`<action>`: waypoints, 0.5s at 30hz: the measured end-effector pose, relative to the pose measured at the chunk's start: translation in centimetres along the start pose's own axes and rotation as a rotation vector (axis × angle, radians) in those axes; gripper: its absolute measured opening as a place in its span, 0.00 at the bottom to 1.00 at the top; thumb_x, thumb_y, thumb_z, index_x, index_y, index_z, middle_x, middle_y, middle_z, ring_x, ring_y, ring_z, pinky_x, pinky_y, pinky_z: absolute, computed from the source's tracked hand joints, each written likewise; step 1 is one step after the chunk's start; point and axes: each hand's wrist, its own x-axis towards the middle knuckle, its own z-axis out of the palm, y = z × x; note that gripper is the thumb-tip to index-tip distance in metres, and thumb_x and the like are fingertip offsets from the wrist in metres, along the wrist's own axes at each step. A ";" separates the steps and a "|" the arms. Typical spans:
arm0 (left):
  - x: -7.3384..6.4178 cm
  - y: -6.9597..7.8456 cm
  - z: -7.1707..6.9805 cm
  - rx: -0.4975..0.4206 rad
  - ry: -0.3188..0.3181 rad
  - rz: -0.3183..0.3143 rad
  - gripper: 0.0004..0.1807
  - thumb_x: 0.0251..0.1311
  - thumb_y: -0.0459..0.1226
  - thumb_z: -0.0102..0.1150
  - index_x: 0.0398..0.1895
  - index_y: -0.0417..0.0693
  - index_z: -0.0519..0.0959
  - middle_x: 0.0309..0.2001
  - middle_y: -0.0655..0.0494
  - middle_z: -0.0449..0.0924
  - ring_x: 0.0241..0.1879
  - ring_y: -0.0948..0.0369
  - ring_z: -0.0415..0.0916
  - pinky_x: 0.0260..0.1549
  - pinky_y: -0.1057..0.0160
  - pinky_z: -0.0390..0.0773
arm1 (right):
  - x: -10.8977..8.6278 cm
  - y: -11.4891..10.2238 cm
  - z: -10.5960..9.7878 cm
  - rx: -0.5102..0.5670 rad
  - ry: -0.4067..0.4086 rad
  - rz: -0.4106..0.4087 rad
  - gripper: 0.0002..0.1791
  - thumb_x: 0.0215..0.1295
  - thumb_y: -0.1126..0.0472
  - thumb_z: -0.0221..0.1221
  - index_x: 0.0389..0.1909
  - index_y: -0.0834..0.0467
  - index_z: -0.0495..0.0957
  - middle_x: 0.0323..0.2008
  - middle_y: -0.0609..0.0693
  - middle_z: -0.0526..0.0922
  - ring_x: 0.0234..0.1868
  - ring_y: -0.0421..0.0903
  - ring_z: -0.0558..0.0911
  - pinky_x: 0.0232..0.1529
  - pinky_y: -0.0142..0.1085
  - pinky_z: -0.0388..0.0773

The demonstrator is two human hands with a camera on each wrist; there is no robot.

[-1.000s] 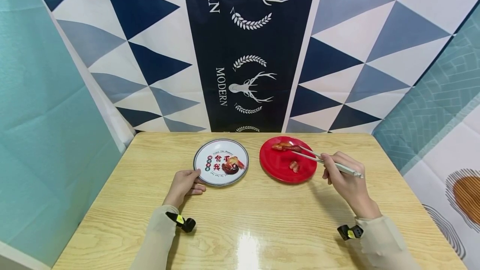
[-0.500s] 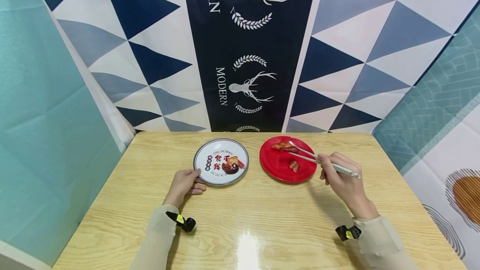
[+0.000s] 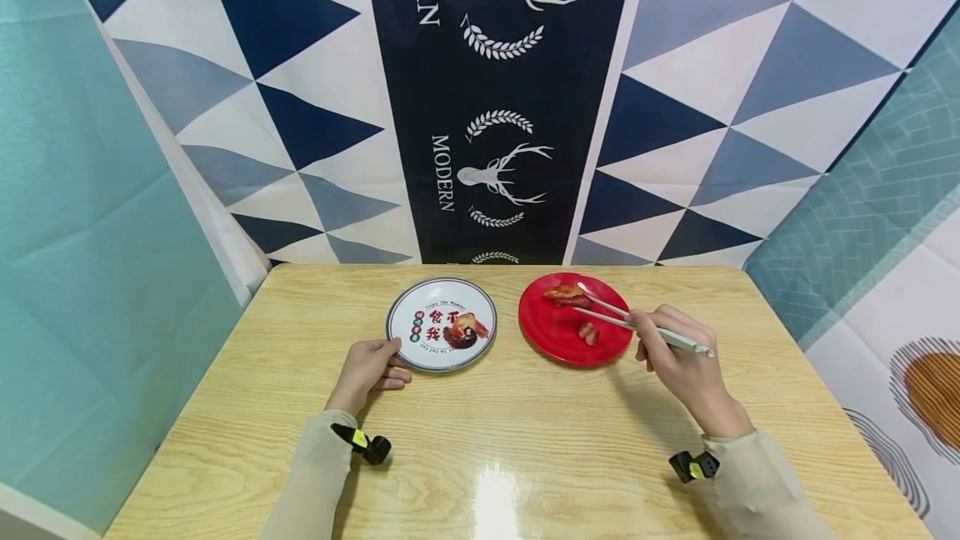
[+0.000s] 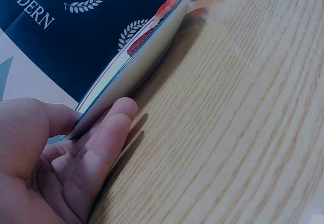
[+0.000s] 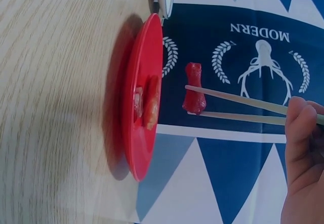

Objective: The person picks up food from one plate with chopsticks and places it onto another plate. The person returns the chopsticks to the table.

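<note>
My left hand (image 3: pixel 369 369) pinches the near left rim of a white plate (image 3: pixel 408 307), thumb on top and fingers underneath. Printed characters and brown and orange-red food (image 3: pixel 462 330) show on it. To the right, my right hand (image 3: pixel 686 365) holds a pair of pale chopsticks (image 3: pixel 686 342). Their tips grip a glossy dark red piece of meat (image 5: pixel 194 100), narrower in its middle. It hangs apart from the red plate (image 3: pixel 538 332) in the right wrist view. An orange-brown piece of food (image 3: pixel 558 292) and a small pinkish piece (image 3: pixel 588 332) lie on that plate.
Both plates are on a light wooden table (image 3: pixel 450 440), close to its far edge. Behind stands a patterned backdrop (image 3: pixel 495 148) with triangles and deer heads. A teal sheet (image 3: pixel 112 273) hangs at the left.
My right hand has shifted slightly left, the chopstick tips and dark red piece moving left and a little toward me over the red plate. My left hand and the white plate stay put.
</note>
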 end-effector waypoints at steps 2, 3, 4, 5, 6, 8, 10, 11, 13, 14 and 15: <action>0.0 0.0 0.0 0.000 -0.001 -0.001 0.20 0.77 0.45 0.52 0.44 0.33 0.82 0.28 0.47 0.85 0.23 0.60 0.86 0.29 0.63 0.91 | 0.0 0.0 0.0 -0.008 0.001 0.000 0.19 0.56 0.81 0.66 0.22 0.52 0.83 0.15 0.42 0.76 0.14 0.30 0.71 0.11 0.21 0.66; 0.0 0.0 0.0 0.001 -0.001 -0.001 0.20 0.77 0.45 0.52 0.44 0.33 0.82 0.28 0.47 0.85 0.23 0.60 0.86 0.29 0.63 0.91 | 0.0 0.0 0.0 -0.010 0.002 0.000 0.19 0.56 0.81 0.66 0.22 0.51 0.83 0.15 0.41 0.76 0.14 0.30 0.71 0.11 0.21 0.66; 0.0 0.0 0.0 0.002 -0.002 -0.001 0.20 0.77 0.45 0.52 0.44 0.33 0.82 0.28 0.47 0.86 0.23 0.60 0.86 0.28 0.63 0.91 | 0.0 0.0 0.0 -0.013 0.003 0.000 0.20 0.56 0.81 0.66 0.21 0.51 0.83 0.14 0.41 0.76 0.14 0.30 0.71 0.11 0.21 0.66; 0.0 0.0 0.0 0.002 -0.003 -0.002 0.20 0.77 0.45 0.52 0.44 0.33 0.82 0.28 0.47 0.86 0.23 0.60 0.86 0.28 0.63 0.91 | 0.1 0.0 0.0 -0.014 0.003 0.000 0.20 0.56 0.81 0.66 0.21 0.51 0.82 0.14 0.41 0.76 0.13 0.30 0.71 0.11 0.21 0.66; 0.0 0.1 0.0 0.003 -0.003 -0.002 0.20 0.77 0.45 0.52 0.44 0.33 0.82 0.28 0.47 0.86 0.23 0.60 0.86 0.28 0.63 0.91 | 0.1 0.0 0.0 -0.015 0.004 0.002 0.20 0.56 0.81 0.66 0.20 0.50 0.82 0.14 0.41 0.76 0.13 0.30 0.71 0.11 0.21 0.66; 0.0 0.1 0.0 0.003 -0.004 -0.002 0.20 0.77 0.44 0.52 0.45 0.33 0.82 0.28 0.47 0.86 0.23 0.60 0.87 0.28 0.63 0.91 | 0.1 0.0 0.1 -0.011 0.005 0.005 0.21 0.56 0.81 0.66 0.19 0.50 0.81 0.14 0.42 0.76 0.13 0.30 0.71 0.11 0.21 0.66; 0.1 0.1 0.0 0.001 -0.005 -0.003 0.20 0.77 0.45 0.52 0.45 0.34 0.82 0.28 0.47 0.86 0.23 0.60 0.87 0.28 0.63 0.91 | 0.1 -0.1 0.1 -0.007 0.006 0.007 0.22 0.56 0.81 0.66 0.19 0.50 0.81 0.14 0.42 0.76 0.13 0.30 0.71 0.11 0.22 0.66; 0.1 0.1 0.0 0.000 -0.005 -0.005 0.20 0.77 0.45 0.52 0.45 0.34 0.82 0.28 0.47 0.86 0.23 0.60 0.87 0.28 0.63 0.91 | 0.1 -0.1 0.1 -0.005 0.006 0.008 0.22 0.56 0.81 0.66 0.18 0.49 0.80 0.14 0.43 0.76 0.13 0.30 0.71 0.11 0.22 0.66; 0.1 0.1 0.0 -0.001 -0.006 -0.008 0.20 0.77 0.45 0.52 0.45 0.33 0.82 0.28 0.47 0.86 0.23 0.60 0.87 0.28 0.63 0.91 | 0.2 -0.1 0.1 -0.004 0.007 0.007 0.22 0.56 0.81 0.66 0.18 0.49 0.80 0.14 0.43 0.76 0.13 0.30 0.71 0.11 0.22 0.66; 0.1 0.1 0.0 -0.001 -0.005 -0.009 0.20 0.77 0.45 0.52 0.45 0.34 0.82 0.28 0.47 0.86 0.23 0.60 0.87 0.28 0.63 0.91 | 0.2 -0.1 0.1 -0.005 0.008 0.007 0.22 0.56 0.81 0.66 0.18 0.49 0.80 0.14 0.43 0.76 0.13 0.30 0.70 0.11 0.22 0.66; 0.1 0.1 0.0 -0.002 -0.006 -0.011 0.20 0.77 0.45 0.52 0.45 0.34 0.82 0.28 0.47 0.86 0.23 0.60 0.87 0.28 0.63 0.91 | 0.2 -0.1 0.1 -0.005 0.009 0.006 0.22 0.56 0.81 0.66 0.18 0.50 0.80 0.14 0.43 0.75 0.13 0.30 0.70 0.11 0.22 0.66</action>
